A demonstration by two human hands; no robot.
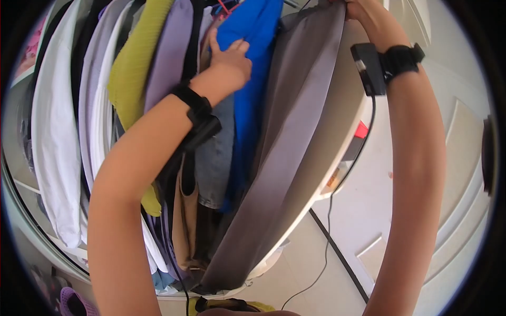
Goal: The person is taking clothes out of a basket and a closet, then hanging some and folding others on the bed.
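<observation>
My left hand (233, 67) lies against a bright blue garment (257, 47) on the rail, its index finger stretched up and the other fingers bent. I see no cloth pinched in it. At the top edge of the view, my right hand (354, 10) grips the upper corner of long grey trousers (292, 130); its fingertips are partly cut off. The trousers hang down along the wardrobe's right side panel (336, 118). Below my left wrist hang grey-blue jeans (215, 170) and a tan garment (184, 221). A red hanger (224, 7) shows above the blue cloth.
To the left hang a yellow-green ribbed top (136, 67), a purple garment (170, 55) and a white garment (57, 130). Black devices are strapped to both wrists, and a cable (329, 233) trails from the right one (369, 69). A purple mesh basket (75, 302) stands low at left.
</observation>
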